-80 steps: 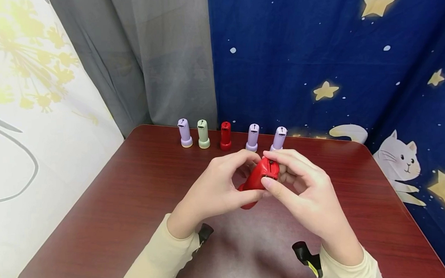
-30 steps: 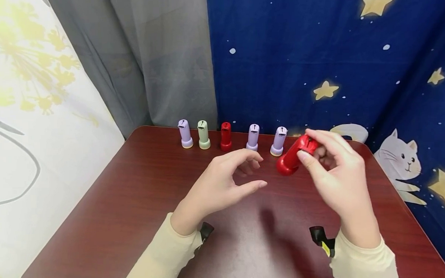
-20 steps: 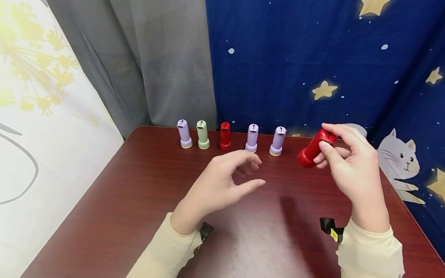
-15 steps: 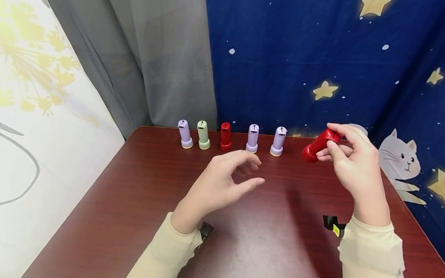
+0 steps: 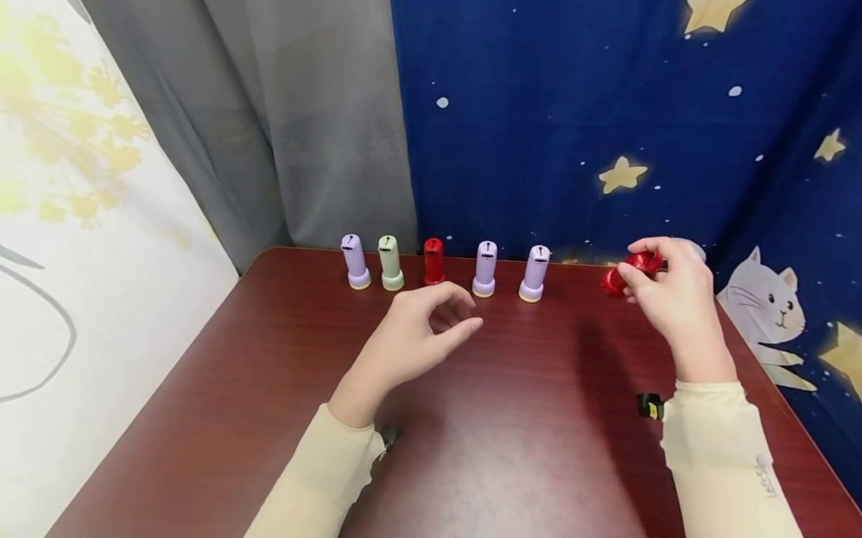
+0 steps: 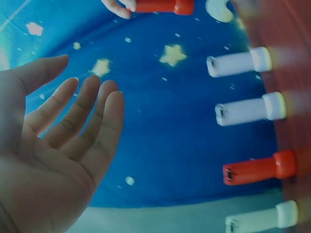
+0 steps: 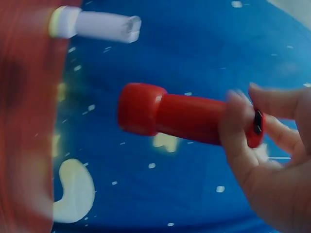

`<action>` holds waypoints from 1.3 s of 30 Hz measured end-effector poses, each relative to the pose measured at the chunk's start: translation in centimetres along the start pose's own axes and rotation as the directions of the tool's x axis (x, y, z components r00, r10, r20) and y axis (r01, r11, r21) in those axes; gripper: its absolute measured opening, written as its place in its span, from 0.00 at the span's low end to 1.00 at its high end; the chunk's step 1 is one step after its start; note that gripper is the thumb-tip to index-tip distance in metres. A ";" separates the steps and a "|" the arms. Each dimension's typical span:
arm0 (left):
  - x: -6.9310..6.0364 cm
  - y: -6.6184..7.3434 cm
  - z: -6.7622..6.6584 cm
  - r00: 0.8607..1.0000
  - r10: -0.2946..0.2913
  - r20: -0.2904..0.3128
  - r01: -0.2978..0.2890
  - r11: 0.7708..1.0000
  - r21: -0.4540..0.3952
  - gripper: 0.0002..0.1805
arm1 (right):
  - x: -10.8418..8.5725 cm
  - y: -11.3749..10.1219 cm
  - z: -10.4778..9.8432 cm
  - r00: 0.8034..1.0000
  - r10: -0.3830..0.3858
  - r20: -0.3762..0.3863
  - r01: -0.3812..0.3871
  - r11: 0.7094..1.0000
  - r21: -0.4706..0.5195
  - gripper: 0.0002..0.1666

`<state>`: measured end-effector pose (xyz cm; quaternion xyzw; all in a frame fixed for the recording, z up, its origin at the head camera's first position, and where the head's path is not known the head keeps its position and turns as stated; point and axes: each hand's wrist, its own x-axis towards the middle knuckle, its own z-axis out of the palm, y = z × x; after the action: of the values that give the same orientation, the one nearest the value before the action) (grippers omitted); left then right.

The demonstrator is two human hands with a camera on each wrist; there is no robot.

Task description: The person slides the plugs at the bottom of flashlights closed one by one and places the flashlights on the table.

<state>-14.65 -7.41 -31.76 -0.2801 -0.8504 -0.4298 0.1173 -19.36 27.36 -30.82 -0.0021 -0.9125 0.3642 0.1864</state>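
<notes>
My right hand pinches a red flashlight by its narrow end, near the back right of the table; its wide head points left, above the tabletop in the right wrist view. Blurred fingertips cover part of its narrow end. My left hand hovers over the middle of the table, fingers loosely bent and thumb apart, holding nothing. Behind it a row of flashlights stands on their wide heads: a purple one, a pale green one, a red one, and two more purple ones, the rightmost nearest the held one.
The dark red wooden table ends at a back edge just behind the row. Grey curtain and a blue starry curtain hang behind it. A white patterned cloth lies along the left side.
Both hands were on the red flashlight; the left let go and now hovers a little further left. The right hand has carried the flashlight rightward and back, beyond the row's right end.
</notes>
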 end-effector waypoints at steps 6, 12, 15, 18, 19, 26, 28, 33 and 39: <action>0.5 -1.9 0.1 0.996 -0.091 0.019 0.091 0.995 0.029 0.07 | 2.6 2.4 1.0 0.999 -0.012 -0.037 0.008 0.995 -0.104 0.18; 0.3 -2.7 0.1 0.991 -0.135 0.018 0.135 0.990 0.030 0.06 | 5.2 4.1 1.9 0.997 -0.013 0.070 0.023 0.989 -0.144 0.25; -0.1 -3.0 0.1 0.985 -0.170 0.023 0.170 0.985 0.027 0.06 | 6.3 5.0 2.3 0.992 -0.013 0.122 0.035 0.984 -0.173 0.26; -0.4 -3.3 0.2 0.981 -0.191 0.032 0.190 0.981 0.024 0.06 | 6.9 5.7 2.7 0.987 0.005 0.159 0.025 0.983 -0.183 0.26; -0.5 -3.4 0.2 0.980 -0.194 0.032 0.194 0.981 0.022 0.06 | 7.1 5.9 2.8 0.985 0.016 0.169 0.016 0.983 -0.182 0.26; -0.8 -3.5 0.0 0.977 -0.209 0.030 0.208 0.978 0.020 0.06 | 7.6 6.0 4.0 0.967 0.078 0.242 -0.039 0.986 -0.164 0.27; -0.9 -3.6 0.0 0.977 -0.209 0.029 0.209 0.978 0.022 0.06 | 7.8 5.7 4.5 0.963 0.078 0.259 -0.037 0.986 -0.160 0.27; -1.1 -3.8 0.1 0.977 -0.212 0.033 0.212 0.977 0.020 0.06 | 8.1 4.9 5.8 0.952 0.072 0.297 -0.025 0.987 -0.158 0.27; -1.2 -4.0 0.2 0.976 -0.214 0.043 0.213 0.977 0.020 0.06 | 8.3 4.8 6.6 0.946 0.075 0.315 -0.021 0.985 -0.173 0.27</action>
<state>-15.98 -9.53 -35.05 -0.1959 -0.8812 -0.4268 0.0536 -29.97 27.69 -35.63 0.0191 -0.9577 0.2860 0.0261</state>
